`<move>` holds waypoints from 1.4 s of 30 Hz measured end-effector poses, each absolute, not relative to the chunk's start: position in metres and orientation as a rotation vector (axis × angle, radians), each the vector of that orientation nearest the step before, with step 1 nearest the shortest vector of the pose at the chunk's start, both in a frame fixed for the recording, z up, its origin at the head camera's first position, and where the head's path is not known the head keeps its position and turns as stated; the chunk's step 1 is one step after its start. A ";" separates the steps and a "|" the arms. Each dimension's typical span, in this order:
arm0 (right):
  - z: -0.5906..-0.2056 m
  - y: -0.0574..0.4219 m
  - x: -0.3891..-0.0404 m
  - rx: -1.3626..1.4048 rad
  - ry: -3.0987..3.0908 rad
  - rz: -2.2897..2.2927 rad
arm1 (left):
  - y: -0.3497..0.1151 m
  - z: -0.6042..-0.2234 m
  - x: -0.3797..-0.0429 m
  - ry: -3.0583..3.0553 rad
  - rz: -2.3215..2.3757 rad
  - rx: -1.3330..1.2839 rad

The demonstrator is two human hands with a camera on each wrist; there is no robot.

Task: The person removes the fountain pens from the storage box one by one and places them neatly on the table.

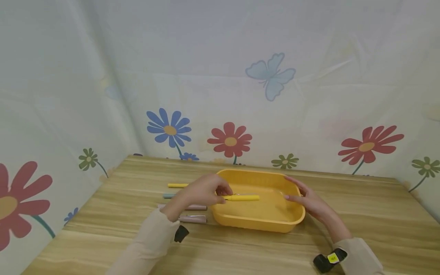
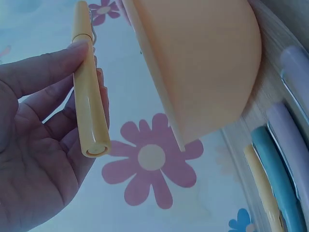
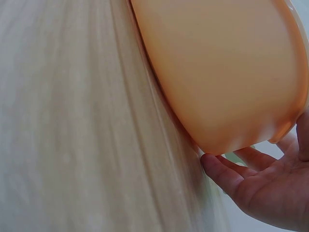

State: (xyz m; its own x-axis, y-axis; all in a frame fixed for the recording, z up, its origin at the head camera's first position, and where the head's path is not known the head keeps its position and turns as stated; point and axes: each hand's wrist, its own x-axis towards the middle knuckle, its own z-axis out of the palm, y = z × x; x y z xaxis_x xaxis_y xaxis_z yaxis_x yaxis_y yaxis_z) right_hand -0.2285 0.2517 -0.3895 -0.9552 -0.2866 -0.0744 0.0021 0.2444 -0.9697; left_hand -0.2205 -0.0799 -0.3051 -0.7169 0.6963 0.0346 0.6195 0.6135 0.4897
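My left hand (image 1: 205,190) pinches a yellow pen (image 1: 244,198) with a metal clip, between the thumb and fingers. The pen lies level over the left part of a yellow plastic basin (image 1: 256,224); the left wrist view shows its round blunt end pointing towards the camera. My right hand (image 1: 311,202) grips the basin's right end, thumb over the rim and fingers along the outer wall. In the right wrist view several fingertips touch the basin's wall (image 3: 227,82). No pen shows inside the basin.
Left of the basin lie another yellow pen (image 1: 177,185), a teal pen (image 1: 168,196) and two lilac pens (image 1: 193,219), roughly parallel and partly behind the left arm. The wood-grain table (image 1: 240,252) meets a flower-printed curtain (image 1: 192,91) at the back.
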 end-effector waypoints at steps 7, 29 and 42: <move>-0.389 0.252 -0.229 -0.275 2.281 -1.778 | -0.098 -0.301 -0.215 2.674 0.767 1.087; -0.387 0.252 -0.227 -0.273 2.280 -1.772 | -0.161 -0.316 -0.189 2.611 0.877 1.056; -0.387 0.251 -0.226 -0.291 2.269 -1.784 | -0.187 -0.333 -0.181 2.576 0.911 1.022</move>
State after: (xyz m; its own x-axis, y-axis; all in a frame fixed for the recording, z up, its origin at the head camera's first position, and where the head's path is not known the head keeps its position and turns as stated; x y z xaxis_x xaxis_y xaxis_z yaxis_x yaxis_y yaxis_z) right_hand -0.2263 0.2515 -0.3873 -0.9512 -0.3016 -0.0650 -0.0080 0.2348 -0.9720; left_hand -0.1807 -0.1869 -0.3334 -0.7325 0.6805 0.0198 0.5418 0.5651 0.6222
